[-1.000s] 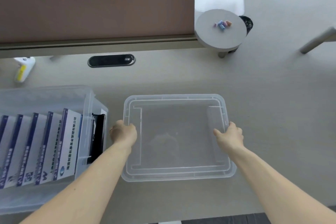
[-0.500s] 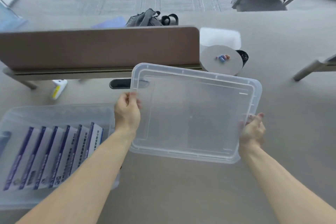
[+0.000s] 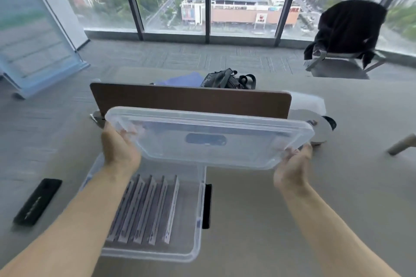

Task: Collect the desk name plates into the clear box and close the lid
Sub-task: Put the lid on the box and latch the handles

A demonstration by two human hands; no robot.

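Observation:
I hold the clear plastic lid [image 3: 236,141] in the air above the desk, tilted nearly flat. My left hand [image 3: 118,149] grips its left edge and my right hand [image 3: 292,166] grips its right front corner. Below and nearer to me stands the clear box [image 3: 198,220], open on top. Several desk name plates [image 3: 146,209] stand in a row inside it, edge-on to me. The lid's near edge hangs over the far end of the box, apart from it.
A black phone [image 3: 37,201] lies on the desk to the left. A brown divider panel [image 3: 191,99] stands behind the lid, with a backpack [image 3: 227,78] beyond it. A round grey stand [image 3: 317,126] sits at right. Another black item [image 3: 207,206] leans against the box's right wall.
Both hands lifted the lid off the desk and carried it up and leftward toward the box. My head tilted up, so the windows came into view.

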